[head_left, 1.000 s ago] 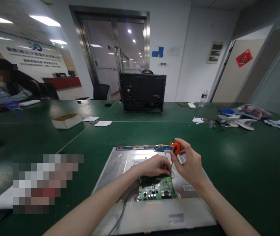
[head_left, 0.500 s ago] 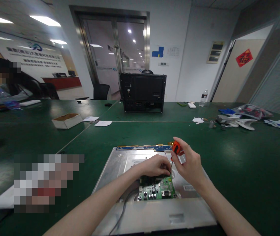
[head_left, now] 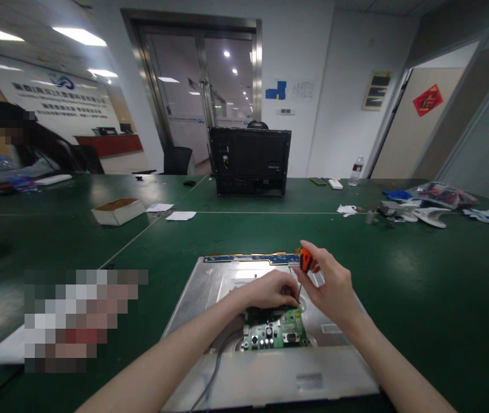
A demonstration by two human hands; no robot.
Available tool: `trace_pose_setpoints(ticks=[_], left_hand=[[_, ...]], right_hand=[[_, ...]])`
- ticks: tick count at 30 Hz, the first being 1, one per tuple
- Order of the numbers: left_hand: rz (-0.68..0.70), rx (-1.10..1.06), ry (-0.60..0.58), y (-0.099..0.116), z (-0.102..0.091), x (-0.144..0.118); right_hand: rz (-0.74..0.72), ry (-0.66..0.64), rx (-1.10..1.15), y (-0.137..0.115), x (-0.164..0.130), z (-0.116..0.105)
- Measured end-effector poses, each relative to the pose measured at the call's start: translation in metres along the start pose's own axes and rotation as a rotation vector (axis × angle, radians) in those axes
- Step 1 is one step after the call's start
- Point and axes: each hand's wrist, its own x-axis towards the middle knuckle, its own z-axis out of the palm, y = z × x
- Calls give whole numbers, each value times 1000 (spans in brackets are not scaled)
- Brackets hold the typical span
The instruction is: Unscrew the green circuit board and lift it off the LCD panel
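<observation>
An orange-and-black screwdriver point(head_left: 305, 260) is pinched by its handle in my right hand point(head_left: 330, 284), its thin shaft slanting down to the top right corner of a green circuit board point(head_left: 275, 332). Right beside the shaft's lower end, my left hand point(head_left: 272, 289) has its fingertips pressed together. Whatever those fingers hold is hidden. The board lies on a silver metal panel point(head_left: 339, 367), the bare back of a flat screen. Along the panel's far edge runs a narrow blue circuit strip point(head_left: 244, 259). A grey cable point(head_left: 215, 373) trails from the board's left side toward me.
Ahead stands a black monitor housing point(head_left: 250, 160). An open cardboard box point(head_left: 118, 212) and papers point(head_left: 181, 215) lie to its left. At the right are a water bottle point(head_left: 356, 171), metal parts and a plastic bag point(head_left: 442, 194). Another person point(head_left: 20, 143) sits at far left.
The screwdriver handle has turned a little in my right fingers, showing a different side of its orange-and-black pattern. My left hand stays almost where it was.
</observation>
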Motion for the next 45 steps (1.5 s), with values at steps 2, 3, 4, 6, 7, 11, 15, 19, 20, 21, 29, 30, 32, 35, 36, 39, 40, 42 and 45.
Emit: trace_pose_setpoints(ticks=[2,3,4,6,7,11,15,19,20,21,29,30,32,35,36,39,40,42,45], left_hand=[[2,-17,-1,-1,0,0],[4,-28,-3,-2,0,0],[5,-38,-5,-2,1,0],[9,-46,-14,-3,1,0],[11,-42,-18,-4,1,0],[20,-19,-15,-4,0,0],[5,-10,-4,-2,0,0],[-3,-40,-11,-1,0,0],[-2,-41,-12,-1,0,0],[-1,-39,-12,-1,0,0],[-7,-29,11,-3,1,-1],[-8,-26,14,-3,1,-1],[-8,-23,16,-3,1,-2],[2,-21,13,-3,1,-1],[8,-19,8,-3,0,-1],[31,-20,-17,-4,0,-1],[35,-21,-23,-4,0,-1],[29,-13,-18,-4,0,0],[6,-1,2,-4,1,0]], right_hand=[[8,7,-1,-1,-1,0],[20,11,3,-1,-1,0],[34,13,8,-2,-2,0],[62,9,18,-2,-3,-1],[73,4,21,-3,-3,-1],[95,-12,20,-2,-4,-1],[37,16,8,-1,-2,-1],[-22,-4,1,-1,0,-1],[-29,-2,-4,-1,0,-2],[-34,3,-6,-1,0,-2],[19,43,12,-1,-3,-2],[23,47,7,-1,-3,-2],[32,47,-1,0,-4,-1],[55,18,24,0,-5,-1],[62,2,42,0,-5,-1],[70,-30,79,0,-6,-1],[69,-33,76,0,-7,-1],[67,-28,51,1,-6,-1],[40,-14,15,2,-5,0]])
